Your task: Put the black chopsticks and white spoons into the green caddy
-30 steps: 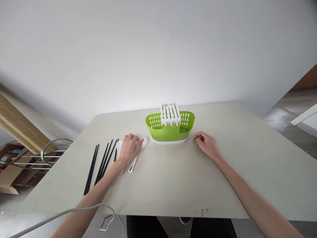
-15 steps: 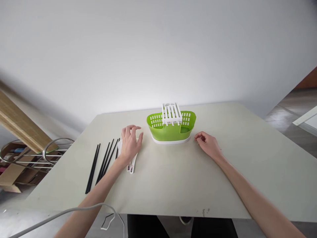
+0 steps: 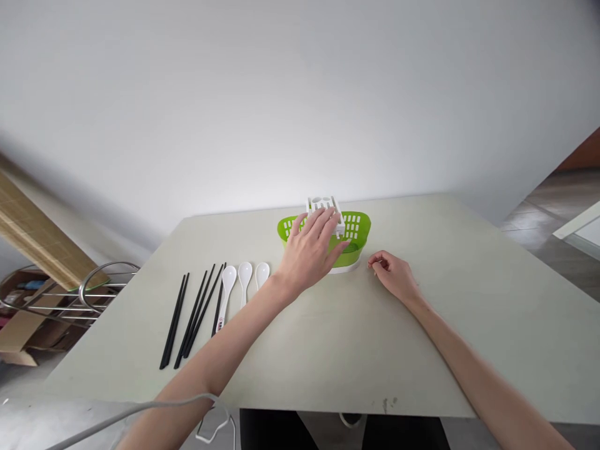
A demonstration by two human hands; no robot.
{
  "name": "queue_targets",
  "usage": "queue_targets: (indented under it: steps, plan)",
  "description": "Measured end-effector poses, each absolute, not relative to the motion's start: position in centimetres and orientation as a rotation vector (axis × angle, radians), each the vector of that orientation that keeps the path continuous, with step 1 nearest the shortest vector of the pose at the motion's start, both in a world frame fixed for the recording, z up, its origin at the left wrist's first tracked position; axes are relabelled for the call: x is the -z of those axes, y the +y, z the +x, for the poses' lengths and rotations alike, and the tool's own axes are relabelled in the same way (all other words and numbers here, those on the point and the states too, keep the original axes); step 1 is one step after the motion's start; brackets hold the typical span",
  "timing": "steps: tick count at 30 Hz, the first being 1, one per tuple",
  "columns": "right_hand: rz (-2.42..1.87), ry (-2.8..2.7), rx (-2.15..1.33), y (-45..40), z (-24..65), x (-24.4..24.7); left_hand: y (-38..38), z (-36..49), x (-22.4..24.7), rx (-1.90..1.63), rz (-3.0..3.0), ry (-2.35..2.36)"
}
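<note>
My left hand [image 3: 309,251] reaches across the front of a green plastic basket [image 3: 359,232], its fingers stretched out and spread. The fingertips overlap a slatted white rack [image 3: 323,201] that sits across the basket; whether they touch it I cannot tell. Nothing shows in this hand. A white base [image 3: 345,269] peeks out under the basket. Just right of it my right hand [image 3: 392,273] rests on the table with its fingers curled in and no object visible. Left of the basket lie three white spoons [image 3: 228,280], partly covered by my left forearm, and several black chopsticks [image 3: 174,322].
The pale table [image 3: 356,350] stands against a white wall. A grey cable [image 3: 140,407] crosses in front of my left forearm. Beyond the table's left side are a metal rack [image 3: 51,306], a bamboo-coloured board [image 3: 42,231] and a cardboard box [image 3: 21,331].
My left hand has moved right from over the spoons to the front of the basket, its fingers more stretched. The spoons are now uncovered at their bowls. My right hand stays put.
</note>
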State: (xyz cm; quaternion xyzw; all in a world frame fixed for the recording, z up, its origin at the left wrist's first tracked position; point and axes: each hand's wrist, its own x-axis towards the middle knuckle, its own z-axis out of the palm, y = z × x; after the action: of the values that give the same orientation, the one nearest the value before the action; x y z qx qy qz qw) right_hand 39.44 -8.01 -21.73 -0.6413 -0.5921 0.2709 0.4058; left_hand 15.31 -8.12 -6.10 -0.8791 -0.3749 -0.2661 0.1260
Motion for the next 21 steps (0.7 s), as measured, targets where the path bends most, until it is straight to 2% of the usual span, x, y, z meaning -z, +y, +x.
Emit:
queue_targets:
  steps: [7, 21]
  plan:
    - [-1.643, -1.486, -0.677, -8.2, 39.3, 21.4, -5.9, 12.5, 6.1, 0.752, -2.495, -1.270]
    - [-1.650, -1.479, -0.711, -8.3, 39.2, 21.3, 0.0, -2.5, 4.4, 0.755, -2.149, -1.716]
